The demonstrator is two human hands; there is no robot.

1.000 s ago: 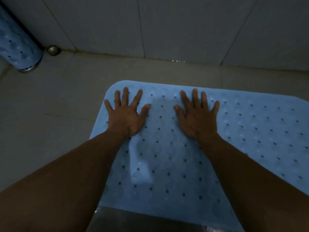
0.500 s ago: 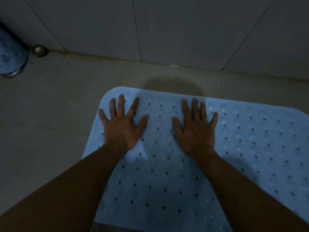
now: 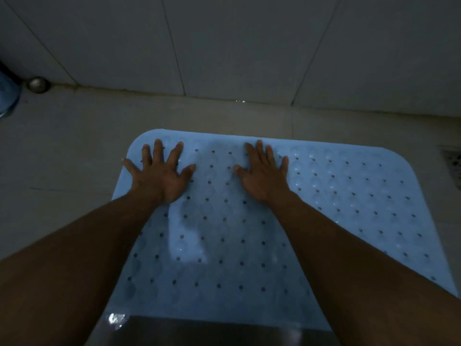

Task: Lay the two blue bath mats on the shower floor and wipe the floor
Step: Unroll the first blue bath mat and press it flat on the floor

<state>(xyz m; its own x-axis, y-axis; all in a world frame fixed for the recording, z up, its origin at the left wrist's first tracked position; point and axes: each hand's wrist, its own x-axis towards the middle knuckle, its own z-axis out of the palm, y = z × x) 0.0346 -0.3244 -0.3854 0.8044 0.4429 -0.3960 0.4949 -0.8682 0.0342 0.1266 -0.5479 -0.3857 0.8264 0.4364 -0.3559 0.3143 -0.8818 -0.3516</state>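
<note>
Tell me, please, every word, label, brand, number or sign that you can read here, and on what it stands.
No text can be read. The blue bath mat under the left hand and right hand shows only holes and suction cups; the wall tiles, floor drain and second mat at the left edge bear no visible lettering.

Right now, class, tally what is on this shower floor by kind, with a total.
Blue bath mats: 2, the flat mat and the rolled mat at the left edge
Hands: 2, the left hand and the right hand
Metal fittings: 2, the floor drain and the round metal knob
Total: 6
</note>
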